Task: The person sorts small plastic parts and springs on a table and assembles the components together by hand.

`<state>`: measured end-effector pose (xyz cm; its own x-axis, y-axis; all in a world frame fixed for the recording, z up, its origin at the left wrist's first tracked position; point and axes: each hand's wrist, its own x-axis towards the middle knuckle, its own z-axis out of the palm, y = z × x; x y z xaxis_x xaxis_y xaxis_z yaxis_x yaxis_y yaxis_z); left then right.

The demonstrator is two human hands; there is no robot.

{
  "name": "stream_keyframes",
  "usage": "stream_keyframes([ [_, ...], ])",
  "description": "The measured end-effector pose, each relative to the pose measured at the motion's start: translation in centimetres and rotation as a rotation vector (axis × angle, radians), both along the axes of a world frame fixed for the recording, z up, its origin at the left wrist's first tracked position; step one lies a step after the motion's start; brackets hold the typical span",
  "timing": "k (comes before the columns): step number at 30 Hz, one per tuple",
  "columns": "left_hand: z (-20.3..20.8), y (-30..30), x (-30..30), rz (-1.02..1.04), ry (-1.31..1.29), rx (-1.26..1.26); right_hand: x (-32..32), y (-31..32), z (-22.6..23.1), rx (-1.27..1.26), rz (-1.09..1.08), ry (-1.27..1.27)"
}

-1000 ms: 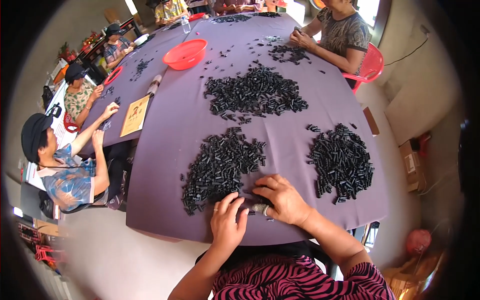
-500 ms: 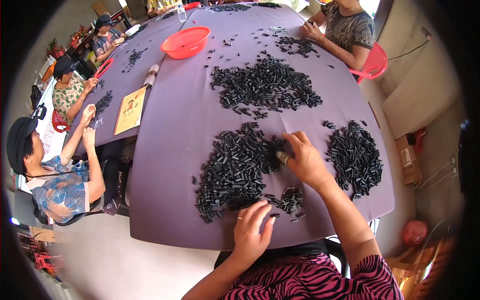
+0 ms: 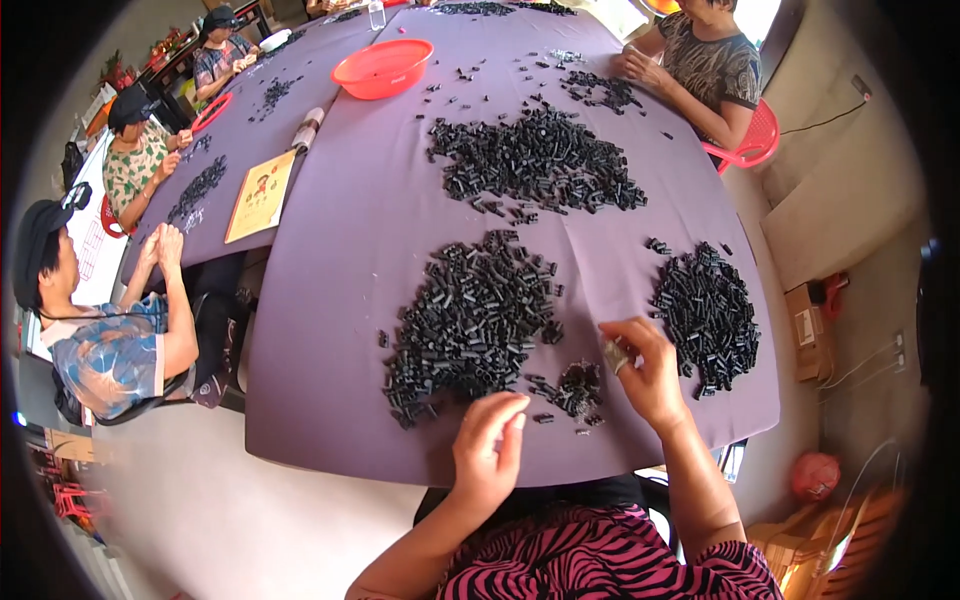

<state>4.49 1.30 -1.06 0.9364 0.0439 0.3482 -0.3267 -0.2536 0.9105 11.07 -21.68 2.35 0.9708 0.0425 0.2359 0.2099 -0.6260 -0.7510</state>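
My left hand (image 3: 488, 445) is over the near edge of a pile of small black tube-shaped parts (image 3: 470, 330), its fingers bent together toward the thumb. Whatever is in that pinch is too small to make out. Off to the right, my right hand (image 3: 650, 375) is held above the cloth with curled fingers and a greyish wrap (image 3: 615, 357) on the thumb. I cannot see what its fingertips hold, if anything. Between the hands lies a little heap of black bits with fine shiny pieces (image 3: 578, 390). Another pile of black parts (image 3: 706, 320) is beside my right hand.
A larger black pile (image 3: 540, 160) spreads farther up the purple tablecloth (image 3: 330, 350). Beyond it stands a red basin (image 3: 382, 70). A yellow booklet (image 3: 260, 200) lies at left near a rolled item (image 3: 308, 130). Several people sit around the table, with smaller piles before them.
My right hand has drawn back from the middle pile, toward me and to the right. My left hand has risen slightly off the pile's edge, its fingers more closed. The view has shifted a little.
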Motion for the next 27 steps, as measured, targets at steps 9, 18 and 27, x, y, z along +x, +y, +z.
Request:
stream_keyframes([
  [9,1.1,-0.5,-0.9,0.009,0.048,0.131,-4.2,-2.2,-2.6,0.079,0.026,-0.069],
  [18,0.7,-1.9,0.0,-0.086,-0.118,0.683,-4.4,-2.9,-2.9,0.159,0.049,-0.071],
  [27,1.3,-0.8,-2.3,-0.085,0.185,0.339,-8.0,-2.0,-1.2,-0.045,0.183,-0.144],
])
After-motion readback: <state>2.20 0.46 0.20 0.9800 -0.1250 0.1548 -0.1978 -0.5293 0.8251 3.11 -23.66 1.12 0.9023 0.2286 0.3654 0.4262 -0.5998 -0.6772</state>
